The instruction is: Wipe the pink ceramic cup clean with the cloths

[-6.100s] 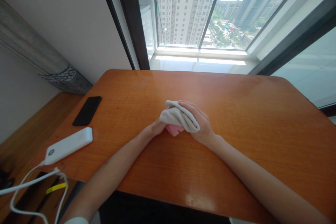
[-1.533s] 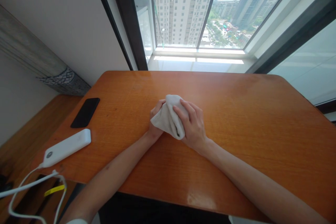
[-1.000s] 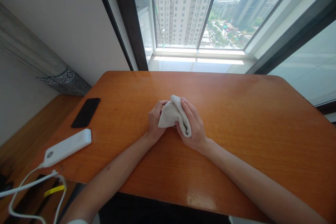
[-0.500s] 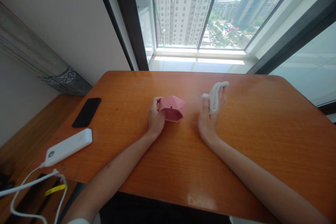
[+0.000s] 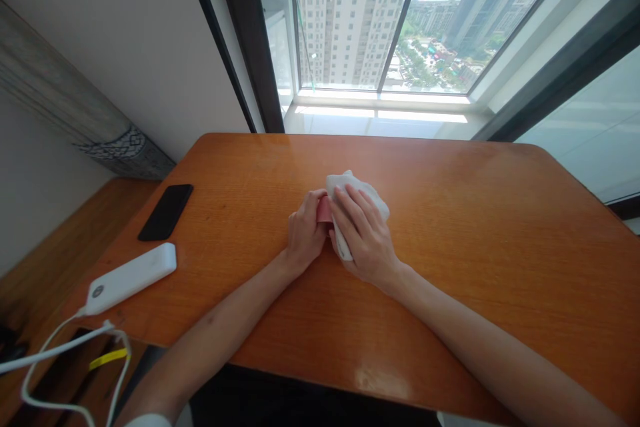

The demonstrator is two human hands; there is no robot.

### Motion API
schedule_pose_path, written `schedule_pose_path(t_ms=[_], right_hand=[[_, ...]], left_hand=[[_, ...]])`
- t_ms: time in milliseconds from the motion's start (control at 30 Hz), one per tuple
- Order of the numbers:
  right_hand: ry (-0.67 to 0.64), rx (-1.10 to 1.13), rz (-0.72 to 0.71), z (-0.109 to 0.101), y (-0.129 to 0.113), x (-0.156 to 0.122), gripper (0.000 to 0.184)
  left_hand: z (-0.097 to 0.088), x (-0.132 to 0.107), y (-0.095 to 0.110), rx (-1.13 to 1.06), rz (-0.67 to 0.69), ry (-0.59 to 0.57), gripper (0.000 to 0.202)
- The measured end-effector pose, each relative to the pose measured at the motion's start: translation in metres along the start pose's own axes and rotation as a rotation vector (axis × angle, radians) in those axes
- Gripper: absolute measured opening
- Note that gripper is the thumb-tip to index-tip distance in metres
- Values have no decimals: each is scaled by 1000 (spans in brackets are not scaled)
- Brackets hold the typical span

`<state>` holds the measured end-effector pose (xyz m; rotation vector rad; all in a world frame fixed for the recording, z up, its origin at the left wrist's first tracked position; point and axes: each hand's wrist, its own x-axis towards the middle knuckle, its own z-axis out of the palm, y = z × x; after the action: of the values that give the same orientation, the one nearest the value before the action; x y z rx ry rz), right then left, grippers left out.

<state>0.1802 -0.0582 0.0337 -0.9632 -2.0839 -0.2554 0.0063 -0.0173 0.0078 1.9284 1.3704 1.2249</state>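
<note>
- The left hand (image 5: 306,230) is closed around a pink object (image 5: 324,209), its fingers bent over the object's left side.
- Just a small part of the pink object shows, in the gap between the two hands; the cloth and the fingers hide the rest.
- The right hand (image 5: 369,243) is part-way curled, gripping a white cloth (image 5: 349,179) with its fingers laid over the top, slightly apart, and its thumb low on the near side.
- The cloth is folded and bunched; it sticks out past the right fingertips on the far side, and one folded end hangs down near the thumb.
- Cloth and pink object are pressed together, the cloth covering the object's right side.
- The two hands are just beside each other over the middle of the brown worktop (image 5: 475,247); whether the object touches the wood cannot be told.
- Well apart, on the worktop's left side, lie a black phone (image 5: 165,212) and, nearer the person, a white device (image 5: 131,279) with a white cable (image 5: 47,350) at its end.
</note>
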Motion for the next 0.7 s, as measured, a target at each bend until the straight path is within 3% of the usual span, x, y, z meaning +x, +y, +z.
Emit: schedule_pose_path(t_ms=[100,233,333,567,700], right_hand=[[11,28,-4,-1,0,0,84],[96,44,-2,2,-1,-3,82],[163,53,-3,7,-2,-7,78],[340,14,55,13,1,-12,77],[327,-60,56,7,10,-10,73]], left_hand=[[1,0,-2,-136,-18,12,25],[7,1,-1,-508,-161,79,24],[14,3,1,-661,-239,85,26],[18,5,2,-612,-292,-129,35],[8,5,7,-435,-168,-64,29]])
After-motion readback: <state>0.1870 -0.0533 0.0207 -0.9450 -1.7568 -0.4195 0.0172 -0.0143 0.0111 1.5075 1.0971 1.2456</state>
